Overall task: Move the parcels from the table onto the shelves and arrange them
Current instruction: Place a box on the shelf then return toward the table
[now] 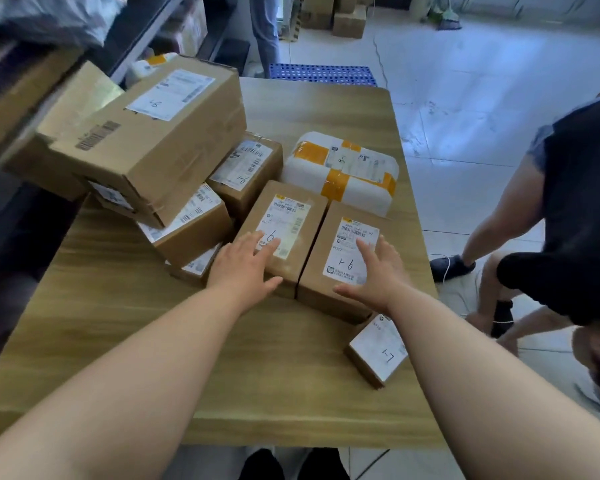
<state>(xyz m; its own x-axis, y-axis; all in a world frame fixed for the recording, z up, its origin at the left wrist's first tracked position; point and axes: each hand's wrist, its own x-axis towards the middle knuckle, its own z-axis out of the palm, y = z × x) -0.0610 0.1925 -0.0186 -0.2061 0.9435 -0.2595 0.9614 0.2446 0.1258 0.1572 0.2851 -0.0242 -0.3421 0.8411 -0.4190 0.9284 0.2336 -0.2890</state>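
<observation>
Two flat brown cardboard parcels (pixel 312 251) side by side mid wooden table (pixel 125 306). Left hand (pixel 245 265) spread flat on left parcel; right hand (pixel 374 275) spread open over right parcel. Neither gripping.

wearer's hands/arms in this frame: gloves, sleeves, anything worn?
Both bare. The left hand and right hand have no gloves, rings or tape that I can see. Both forearms are uncovered all the way to the bottom edge of the frame, with no sleeve cuff, watch or wristband in view. No cables or markers on either arm. Any sleeve would sit above what the head camera catches.
</observation>
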